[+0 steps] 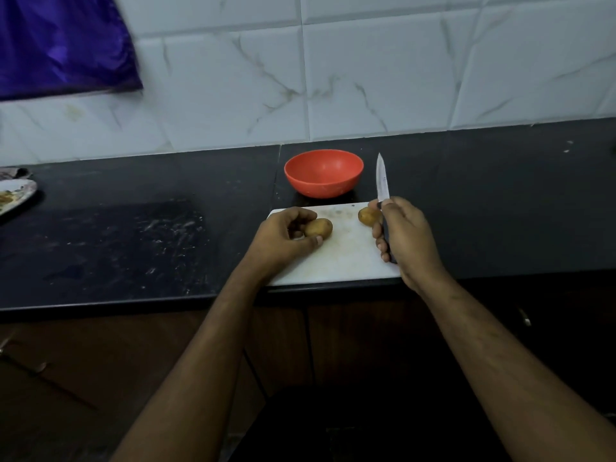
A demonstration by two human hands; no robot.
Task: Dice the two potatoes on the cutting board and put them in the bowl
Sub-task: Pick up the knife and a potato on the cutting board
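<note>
A white cutting board point(346, 258) lies at the front edge of the black counter. Two whole brown potatoes sit on it. My left hand point(283, 240) curls round the left potato point(319, 227) and holds it on the board. The right potato point(367, 216) lies near the board's far right corner, partly behind my right hand point(408, 236). That hand grips a knife point(382, 181) by its dark handle, blade pointing up and away. An empty red bowl point(323, 173) stands just behind the board.
A black counter point(133, 241) runs left to right under a white tiled wall. A plate point(15, 195) with food scraps sits at the far left edge. Purple cloth point(63, 41) hangs at the upper left. Dark cabinet doors lie below the counter.
</note>
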